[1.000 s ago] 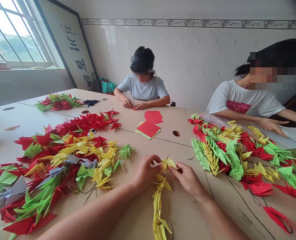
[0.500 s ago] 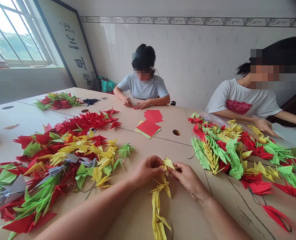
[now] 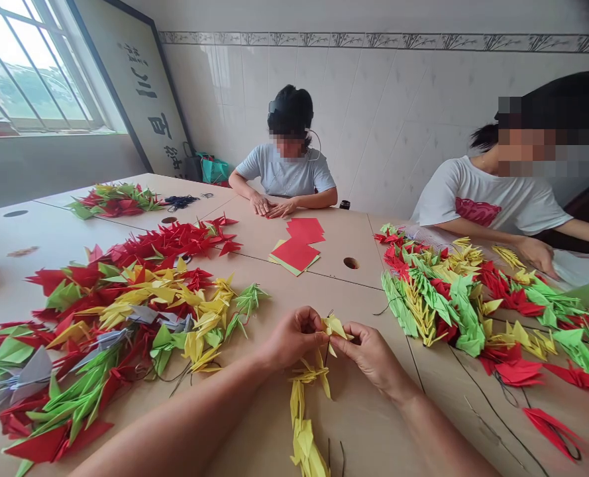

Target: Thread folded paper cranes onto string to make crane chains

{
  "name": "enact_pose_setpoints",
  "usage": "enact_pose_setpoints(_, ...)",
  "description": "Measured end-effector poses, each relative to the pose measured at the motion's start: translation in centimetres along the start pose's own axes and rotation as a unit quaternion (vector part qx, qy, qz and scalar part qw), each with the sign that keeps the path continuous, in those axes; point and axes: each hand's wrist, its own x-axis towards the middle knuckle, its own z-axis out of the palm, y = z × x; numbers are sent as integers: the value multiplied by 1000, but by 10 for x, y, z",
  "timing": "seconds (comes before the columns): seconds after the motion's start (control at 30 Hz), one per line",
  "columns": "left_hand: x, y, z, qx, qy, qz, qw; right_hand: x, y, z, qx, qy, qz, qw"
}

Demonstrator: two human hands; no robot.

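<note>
Between both hands is a yellow paper crane (image 3: 334, 326) at the top of a string of yellow paper cranes (image 3: 301, 424). My left hand (image 3: 299, 336) is closed, its thumb and fingers pinching the crane's left side. My right hand (image 3: 371, 348) is closed too and grips the crane's right side. The string of cranes hangs down from the held one toward the table's near edge. A thin dark tip shows just above the crane; I cannot tell whether it is thread or needle.
Red, yellow and green crane strings lie in a left heap (image 3: 140, 305) and a right heap (image 3: 453, 285). Red paper squares (image 3: 297, 255) rest mid-table, near a round hole (image 3: 351, 263). One person (image 3: 284, 172) sits opposite, another person (image 3: 487, 199) at right.
The hanging yellow string has swung left and turned below my hands. My hands have stayed almost in place on the crane. The person opposite has brought their hands together.
</note>
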Motion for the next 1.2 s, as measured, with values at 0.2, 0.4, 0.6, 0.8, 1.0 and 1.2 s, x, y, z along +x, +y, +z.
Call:
enact_pose_setpoints(0.2,1,1,0,-22,5,-1,1000,-1,-3,0,25,14,13,1000)
enact_pose_setpoints(0.4,2,4,-3,-57,29,1,998,-1,-6,-4,99,9,63,993)
enact_pose_setpoints(0.6,1,5,-4,-103,39,1,994,-3,-10,-6,163,15,89,982)
enact_pose_setpoints(0.8,0,10,-3,-135,64,-2,989,-3,-11,-7,194,30,111,974)
enact_pose_setpoints(1.0,1,11,-5,-107,83,3,991,-2,-7,-10,225,46,120,966)
enact_pose_setpoints(1.2,-3,10,-5,-27,28,24,999,0,-3,-13,238,67,116,962)
